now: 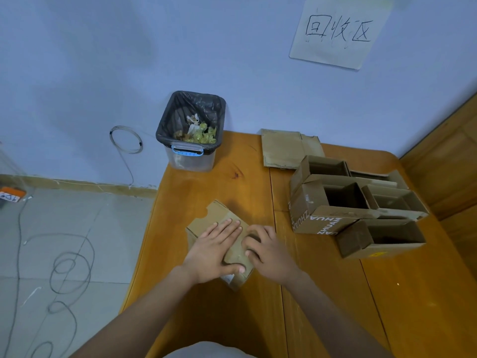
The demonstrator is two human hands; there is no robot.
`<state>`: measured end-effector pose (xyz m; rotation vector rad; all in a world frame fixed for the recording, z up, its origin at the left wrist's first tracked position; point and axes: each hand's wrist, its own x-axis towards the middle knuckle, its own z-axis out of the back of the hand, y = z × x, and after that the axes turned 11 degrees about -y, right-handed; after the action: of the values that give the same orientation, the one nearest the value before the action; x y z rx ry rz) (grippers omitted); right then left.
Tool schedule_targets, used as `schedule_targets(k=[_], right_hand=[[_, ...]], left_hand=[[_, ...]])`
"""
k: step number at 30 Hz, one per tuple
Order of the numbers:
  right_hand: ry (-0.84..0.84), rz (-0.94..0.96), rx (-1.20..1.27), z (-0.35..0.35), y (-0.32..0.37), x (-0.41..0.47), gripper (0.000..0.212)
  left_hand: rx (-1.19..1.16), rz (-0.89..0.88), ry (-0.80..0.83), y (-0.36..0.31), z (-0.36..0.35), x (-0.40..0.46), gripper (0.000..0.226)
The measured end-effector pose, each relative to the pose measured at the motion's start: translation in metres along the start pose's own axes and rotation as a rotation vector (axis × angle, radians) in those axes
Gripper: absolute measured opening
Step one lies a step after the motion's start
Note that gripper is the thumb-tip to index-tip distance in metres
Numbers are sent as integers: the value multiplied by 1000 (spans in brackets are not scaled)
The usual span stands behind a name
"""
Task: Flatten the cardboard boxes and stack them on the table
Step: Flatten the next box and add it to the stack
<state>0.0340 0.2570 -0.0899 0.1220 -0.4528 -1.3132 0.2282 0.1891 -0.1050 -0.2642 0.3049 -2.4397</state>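
1. head view looks down on a wooden bench (206, 319) against a blue wall, with both bare hands working at its near left part.
2. the left hand (214, 251) lies flat on a small cardboard box (219, 218), fingers straight and spread a little, thumb hooked along the near edge; it presses rather than grips.
3. the right hand (268, 250) sits just beside it on the same box, fingers curled down onto the cardboard. whether they pinch a flap or only push with the tips i cannot tell.
4. the box under the hands looks mostly collapsed, lying low on the bench, with one notched flap sticking out at its far end.
5. done so far, as i judge it: one flattened piece (284, 149) lies at the far edge of the bench, near the wall. it looks like the start of the stack.
6. left to do: a cluster of open boxes (356, 202) stands at the right of the bench, well apart from the hands, all upright with their hollows showing. i count about five, though they overlap and the number is uncertain.
7. so the task seems early: one flat, one being pressed, most untouched.
8. a lined bin (191, 133) with scraps stands at the far left corner, and a paper sign (340, 32) hangs on the wall.
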Motion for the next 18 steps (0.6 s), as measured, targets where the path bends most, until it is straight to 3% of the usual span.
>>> schedule_targets(k=[6, 13, 16, 18], right_hand=[[2, -6, 64, 3, 1, 2, 7], [-126, -84, 138, 7, 3, -3, 14], [-42, -33, 114, 4, 5, 0, 46], [-10, 22, 98, 3, 7, 2, 53]], left_hand=[[30, -1, 1, 0, 0, 0, 104], [10, 11, 9, 0, 2, 2, 103], [-2, 7, 6, 1, 2, 3, 103], [-10, 7, 4, 1, 2, 2, 102]])
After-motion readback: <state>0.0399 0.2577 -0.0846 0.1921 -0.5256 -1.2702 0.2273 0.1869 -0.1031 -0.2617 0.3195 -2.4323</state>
